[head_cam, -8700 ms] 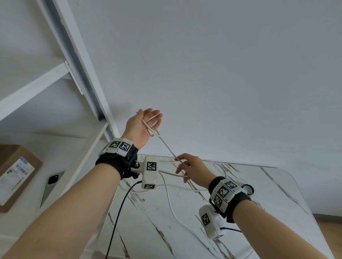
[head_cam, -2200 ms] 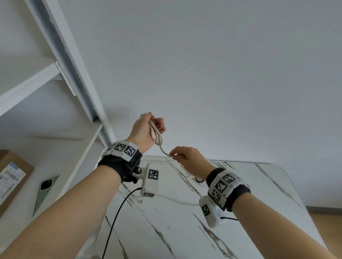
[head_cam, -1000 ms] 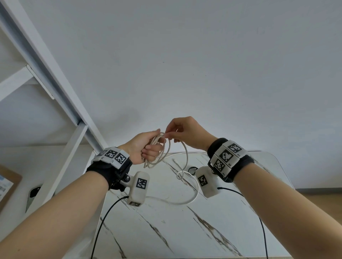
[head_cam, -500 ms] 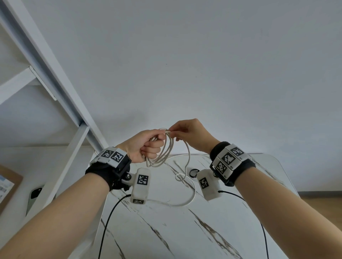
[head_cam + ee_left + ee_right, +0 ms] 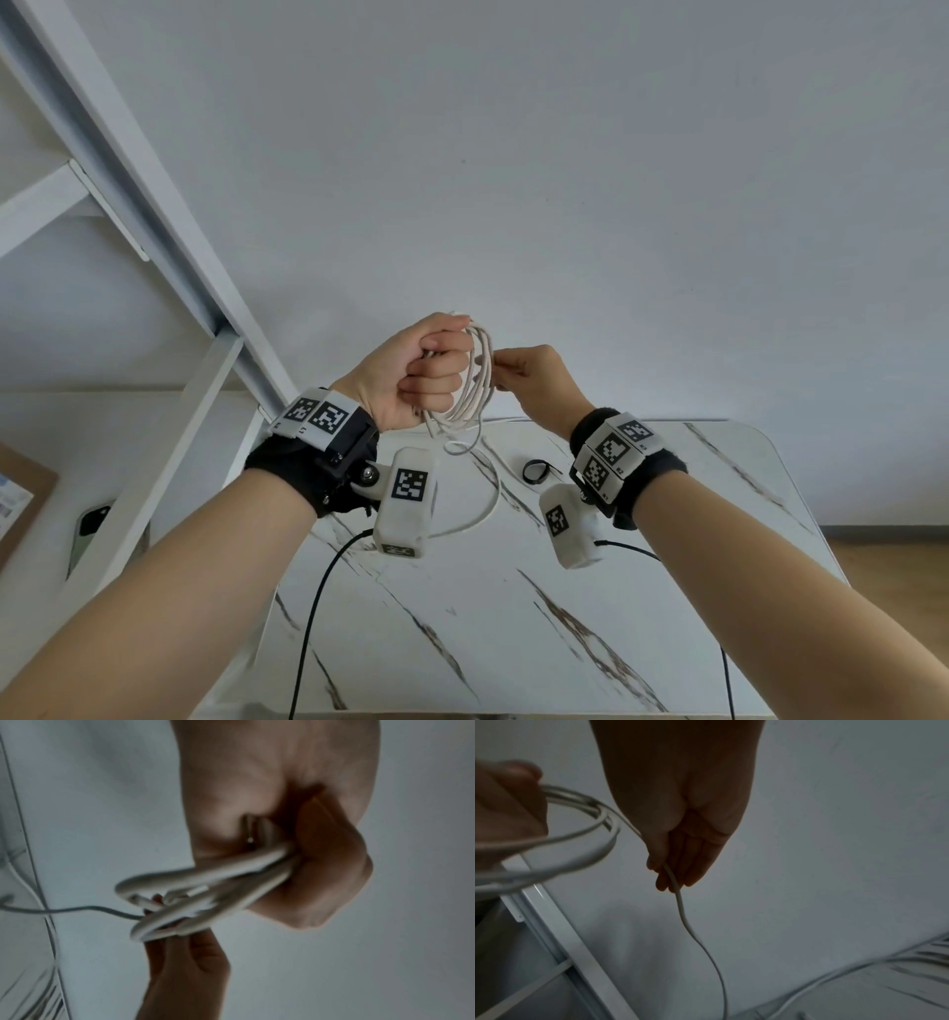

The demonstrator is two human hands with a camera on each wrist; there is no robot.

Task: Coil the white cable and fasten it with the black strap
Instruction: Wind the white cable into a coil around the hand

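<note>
Since half a second ago left hand [image 5: 411,375] has lifted, fist clamped on the white cable [image 5: 475,380] loops to keep them stacked, right hand [image 5: 534,383] beside it pinching the free strand, black strap [image 5: 534,470] below on the table [image 5: 513,642].

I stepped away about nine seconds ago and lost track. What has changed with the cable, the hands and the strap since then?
The white cable, then mostly strung out over the table, now hangs in several loops gripped by the left hand. The right hand has come up beside it, feeding cable; a tail remains. The black strap stays on the table, untouched.
</note>
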